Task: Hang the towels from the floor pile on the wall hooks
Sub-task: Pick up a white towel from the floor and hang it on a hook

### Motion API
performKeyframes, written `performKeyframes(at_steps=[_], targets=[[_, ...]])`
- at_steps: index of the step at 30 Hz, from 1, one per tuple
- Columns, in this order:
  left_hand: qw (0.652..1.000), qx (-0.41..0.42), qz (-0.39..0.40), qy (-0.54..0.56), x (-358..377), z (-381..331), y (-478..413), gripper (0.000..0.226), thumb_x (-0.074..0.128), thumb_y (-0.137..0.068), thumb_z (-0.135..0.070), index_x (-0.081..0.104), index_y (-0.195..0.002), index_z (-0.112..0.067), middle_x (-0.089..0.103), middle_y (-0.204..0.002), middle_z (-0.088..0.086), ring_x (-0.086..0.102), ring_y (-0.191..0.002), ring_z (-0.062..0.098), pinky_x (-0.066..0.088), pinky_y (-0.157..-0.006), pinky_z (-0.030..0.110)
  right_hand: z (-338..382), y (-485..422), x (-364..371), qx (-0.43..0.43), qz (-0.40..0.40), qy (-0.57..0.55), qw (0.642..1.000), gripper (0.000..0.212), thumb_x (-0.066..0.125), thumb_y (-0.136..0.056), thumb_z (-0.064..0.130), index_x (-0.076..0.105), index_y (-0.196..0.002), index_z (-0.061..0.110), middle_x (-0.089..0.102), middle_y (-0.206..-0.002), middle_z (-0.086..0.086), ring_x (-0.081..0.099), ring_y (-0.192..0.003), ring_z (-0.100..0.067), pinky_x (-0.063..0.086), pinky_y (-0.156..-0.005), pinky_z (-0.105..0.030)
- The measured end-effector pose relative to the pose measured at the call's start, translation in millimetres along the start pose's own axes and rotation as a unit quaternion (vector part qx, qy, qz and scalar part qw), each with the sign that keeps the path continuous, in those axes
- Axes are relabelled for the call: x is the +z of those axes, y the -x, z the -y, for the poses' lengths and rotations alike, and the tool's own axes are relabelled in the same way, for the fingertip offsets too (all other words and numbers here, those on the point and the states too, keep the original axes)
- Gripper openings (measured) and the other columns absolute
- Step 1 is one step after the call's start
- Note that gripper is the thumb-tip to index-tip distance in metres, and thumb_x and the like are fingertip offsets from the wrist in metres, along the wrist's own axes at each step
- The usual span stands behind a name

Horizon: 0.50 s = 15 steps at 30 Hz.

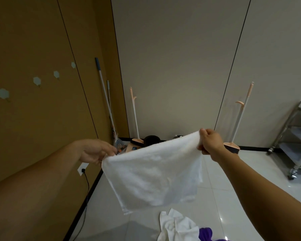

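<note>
A white towel (155, 174) hangs spread in the air between my two hands. My left hand (96, 151) pinches its left top corner. My right hand (211, 142) grips the right top corner, a little higher. On the floor below lies the pile: another white towel (177, 226) and a purple one (206, 233) at the frame's bottom edge. Several pale hexagonal wall hooks, among them one at the far left (3, 93) and one further right (37, 81), run along the brown wall to my left; all are bare.
A mop pole (104, 94) leans in the corner. Two peach brooms (135, 115) (240, 115) stand against the beige wall with clutter at their feet. A metal trolley (292, 136) stands at the right. A wall socket with a black cable (83, 168) sits low on the brown wall.
</note>
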State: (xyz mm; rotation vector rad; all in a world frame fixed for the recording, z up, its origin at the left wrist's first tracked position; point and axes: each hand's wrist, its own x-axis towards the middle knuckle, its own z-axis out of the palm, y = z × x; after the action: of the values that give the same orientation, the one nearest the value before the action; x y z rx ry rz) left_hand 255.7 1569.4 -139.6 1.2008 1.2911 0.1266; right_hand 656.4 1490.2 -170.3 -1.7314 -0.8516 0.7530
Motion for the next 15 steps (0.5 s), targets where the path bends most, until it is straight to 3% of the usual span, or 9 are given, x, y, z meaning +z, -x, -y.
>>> performKeyframes(at_steps=[4, 7, 10, 13, 15], targets=[[0.990, -0.065, 0.001, -0.129, 10, 4, -3, 0.029, 0.074, -0.078, -0.005, 0.070, -0.107, -0.005, 0.066, -0.100, 0.013, 0.059, -0.081, 0.023, 0.049, -0.069, 0.031, -8, -3, 0, 0.038, 0.018, 0.009, 0.999, 0.041, 0.043, -0.097, 0.025, 0.046, -0.061, 0.005, 0.044, -0.037, -0.008, 0.038, -0.037, -0.020, 0.031, -0.044, -0.026], [0.978, -0.098, -0.041, -0.180, 17, 5, -3, 0.017, 0.071, -0.080, -0.010, 0.069, -0.096, -0.005, 0.053, -0.078, 0.009, 0.042, -0.061, 0.019, 0.039, -0.058, 0.029, -8, -4, -1, 0.076, 0.036, -0.093, 0.992, 0.037, 0.055, -0.095, 0.024, 0.047, -0.063, 0.005, 0.034, -0.043, -0.005, 0.028, -0.036, -0.016, 0.023, -0.045, -0.025], [0.983, -0.070, -0.093, -0.141, 17, 5, -4, 0.009, 0.063, -0.084, -0.010, 0.061, -0.092, -0.007, 0.048, -0.085, 0.012, 0.037, -0.065, 0.021, 0.037, -0.063, 0.033, -10, -3, -7, 0.122, 0.091, -0.164, 0.975, 0.022, 0.069, -0.087, 0.022, 0.061, -0.084, 0.001, 0.044, -0.055, -0.005, 0.035, -0.039, -0.012, 0.030, -0.043, -0.025], [0.996, -0.027, -0.080, -0.018, 14, 6, -3, 0.008, 0.054, -0.088, -0.012, 0.047, -0.086, -0.011, 0.044, -0.085, 0.011, 0.041, -0.069, 0.023, 0.039, -0.070, 0.036, -13, -1, -13, 0.123, 0.161, -0.194, 0.960, 0.012, 0.065, -0.088, 0.011, 0.064, -0.089, 0.000, 0.057, -0.068, -0.008, 0.050, -0.043, -0.011, 0.038, -0.042, -0.022], [0.998, 0.000, -0.057, 0.040, 11, 6, -1, 0.011, 0.051, -0.091, -0.020, 0.049, -0.086, -0.010, 0.048, -0.084, 0.011, 0.049, -0.077, 0.025, 0.044, -0.076, 0.038, -14, -1, -16, 0.114, 0.157, -0.208, 0.959, 0.012, 0.060, -0.092, 0.011, 0.061, -0.093, -0.001, 0.057, -0.082, -0.012, 0.058, -0.050, -0.014, 0.043, -0.044, -0.022]])
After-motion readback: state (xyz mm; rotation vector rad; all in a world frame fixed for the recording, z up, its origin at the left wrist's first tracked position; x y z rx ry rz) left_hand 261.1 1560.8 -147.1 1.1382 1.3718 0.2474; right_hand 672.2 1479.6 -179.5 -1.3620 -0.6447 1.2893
